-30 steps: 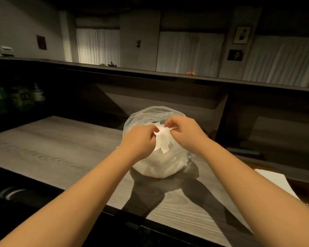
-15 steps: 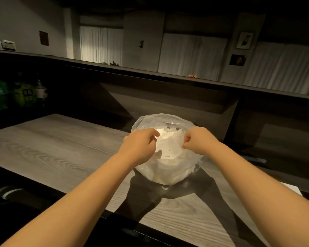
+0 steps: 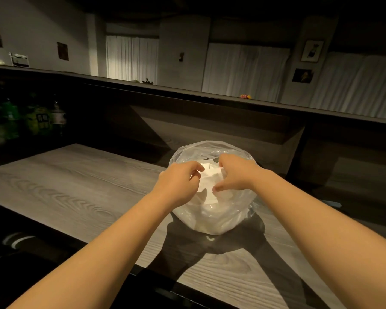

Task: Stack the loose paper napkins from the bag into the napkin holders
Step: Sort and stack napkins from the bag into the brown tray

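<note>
My left hand [image 3: 178, 184] curls at the near-left edge of the bag's mouth, its grip apparently pinching plastic, though I cannot tell for sure. The napkins [image 3: 206, 186] lie between my hands inside the bag [image 3: 212, 217] on the counter [image 3: 80, 188]. My right hand [image 3: 234, 172] reaches in, fingers spread and loose, touching them.

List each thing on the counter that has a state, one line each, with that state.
plastic bag: open at the top, upright on the wooden counter, bulging with napkins.
napkins: loose, still in the bag.
left hand: fingers curled at the bag's mouth; hold unclear.
right hand: reaching into the bag, fingers spread over the napkins.
bottles: upright, in shadow to the left.
</note>
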Available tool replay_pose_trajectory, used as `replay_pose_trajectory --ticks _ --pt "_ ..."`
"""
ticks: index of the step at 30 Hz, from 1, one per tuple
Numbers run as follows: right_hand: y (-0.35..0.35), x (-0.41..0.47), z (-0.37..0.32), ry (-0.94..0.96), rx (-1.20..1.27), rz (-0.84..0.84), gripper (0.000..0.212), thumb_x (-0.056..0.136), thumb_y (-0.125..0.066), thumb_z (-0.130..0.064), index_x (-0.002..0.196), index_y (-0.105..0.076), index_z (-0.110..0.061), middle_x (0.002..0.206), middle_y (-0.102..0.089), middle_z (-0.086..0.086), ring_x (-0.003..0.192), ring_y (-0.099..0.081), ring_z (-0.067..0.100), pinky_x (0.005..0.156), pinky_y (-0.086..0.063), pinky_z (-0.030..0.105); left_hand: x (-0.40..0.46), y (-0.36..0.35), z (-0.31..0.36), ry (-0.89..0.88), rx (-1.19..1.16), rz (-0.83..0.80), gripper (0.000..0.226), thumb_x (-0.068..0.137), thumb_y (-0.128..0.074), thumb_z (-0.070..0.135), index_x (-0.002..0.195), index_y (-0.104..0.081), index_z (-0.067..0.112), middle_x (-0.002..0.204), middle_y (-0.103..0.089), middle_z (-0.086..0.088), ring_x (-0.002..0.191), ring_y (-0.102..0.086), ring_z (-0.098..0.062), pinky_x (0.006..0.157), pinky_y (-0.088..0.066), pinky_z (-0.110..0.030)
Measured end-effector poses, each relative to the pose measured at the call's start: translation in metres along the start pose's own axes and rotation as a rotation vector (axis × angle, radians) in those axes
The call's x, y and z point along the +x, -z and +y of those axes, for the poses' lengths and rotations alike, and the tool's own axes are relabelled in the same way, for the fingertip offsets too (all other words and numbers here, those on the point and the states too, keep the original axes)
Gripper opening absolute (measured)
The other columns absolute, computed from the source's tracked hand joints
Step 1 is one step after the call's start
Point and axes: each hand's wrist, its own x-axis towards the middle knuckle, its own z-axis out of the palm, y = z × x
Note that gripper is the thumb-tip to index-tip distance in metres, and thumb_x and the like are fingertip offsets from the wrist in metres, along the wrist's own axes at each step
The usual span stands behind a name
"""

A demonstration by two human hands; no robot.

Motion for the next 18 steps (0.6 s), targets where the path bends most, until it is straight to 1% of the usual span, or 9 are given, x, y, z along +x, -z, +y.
replay_pose_trajectory --ticks 2,4,7,9,10,12,14,16,18 --pt "0.0 0.002 0.0 0.019 -0.031 -0.02 0.055 0.077 -0.078 -0.046 0.118 -0.054 -0.019 0.113 -0.059 -0.002 0.093 -0.054 0.016 0.076 -0.044 0.028 0.002 0.001 -0.004 0.007 -0.003 0.009 0.036 0.098 -0.043 0.017 0.129 -0.059 0.028 0.12 -0.067 0.008 0.113 -0.058 -0.014 0.103 -0.047 -0.045" --pt "0.002 0.002 -0.003 0.073 -0.107 -0.024 0.044 0.078 -0.077 -0.047 0.112 -0.061 -0.023 0.11 -0.06 -0.003 0.094 -0.052 0.016 0.077 -0.042 0.03 0.003 0.0 -0.006 0.007 -0.009 0.011 0.036 0.098 -0.043 0.017 0.128 -0.059 0.028 0.12 -0.067 0.008 0.112 -0.058 -0.014 0.102 -0.047 -0.046" --pt "0.006 -0.001 -0.01 0.19 -0.199 0.099 0.026 0.084 -0.07 -0.045 0.107 -0.067 -0.033 0.111 -0.052 -0.008 0.107 -0.042 0.014 0.089 -0.035 0.039 0.005 -0.001 -0.006 0.002 -0.016 0.02 0.034 0.099 -0.044 0.018 0.127 -0.06 0.028 0.119 -0.068 0.008 0.113 -0.058 -0.014 0.102 -0.048 -0.046" --pt "0.008 -0.002 -0.013 0.235 -0.161 0.149 0.013 0.088 -0.067 -0.04 0.098 -0.068 -0.032 0.108 -0.055 -0.01 0.108 -0.044 0.014 0.094 -0.034 0.041 0.005 -0.002 -0.006 -0.001 -0.021 0.036 0.034 0.099 -0.044 0.019 0.126 -0.061 0.028 0.118 -0.068 0.008 0.112 -0.058 -0.014 0.102 -0.047 -0.046" --pt "0.008 -0.001 -0.014 0.232 -0.125 0.127 0.012 0.088 -0.066 -0.04 0.095 -0.067 -0.03 0.105 -0.058 -0.009 0.106 -0.049 0.014 0.093 -0.037 0.04 0.005 -0.003 -0.007 -0.002 -0.025 0.045 0.033 0.099 -0.044 0.019 0.126 -0.061 0.028 0.118 -0.068 0.008 0.112 -0.058 -0.014 0.102 -0.047 -0.047" --pt "0.007 0.0 -0.016 0.182 -0.051 0.011 0.026 0.086 -0.068 -0.047 0.096 -0.065 -0.024 0.097 -0.063 -0.005 0.094 -0.057 0.017 0.086 -0.043 0.037 0.005 -0.003 -0.01 -0.002 -0.03 0.057 0.033 0.098 -0.044 0.019 0.124 -0.061 0.029 0.116 -0.068 0.009 0.111 -0.058 -0.013 0.101 -0.048 -0.046" --pt "0.002 0.0 -0.019 0.136 -0.065 -0.06 0.038 0.081 -0.069 -0.057 0.091 -0.062 -0.021 0.084 -0.06 -0.005 0.08 -0.055 0.015 0.075 -0.042 0.034 0.006 -0.002 -0.012 -0.009 -0.039 0.065 0.032 0.098 -0.044 0.018 0.123 -0.062 0.029 0.113 -0.068 0.01 0.109 -0.059 -0.011 0.099 -0.049 -0.044" --pt "-0.004 0.002 -0.022 0.121 -0.089 -0.065 0.036 0.081 -0.07 -0.055 0.083 -0.059 -0.021 0.077 -0.056 -0.006 0.078 -0.052 0.015 0.075 -0.036 0.035 0.006 -0.003 -0.012 -0.014 -0.053 0.074 0.031 0.099 -0.045 0.019 0.122 -0.062 0.029 0.113 -0.069 0.01 0.108 -0.059 -0.011 0.098 -0.05 -0.044" --pt "-0.008 0.004 -0.023 0.118 -0.076 -0.071 0.031 0.082 -0.073 -0.049 0.081 -0.059 -0.02 0.075 -0.055 -0.006 0.078 -0.052 0.017 0.074 -0.035 0.034 0.006 -0.003 -0.013 -0.017 -0.071 0.089 0.029 0.099 -0.045 0.021 0.121 -0.063 0.029 0.113 -0.068 0.011 0.109 -0.059 -0.012 0.098 -0.05 -0.043"
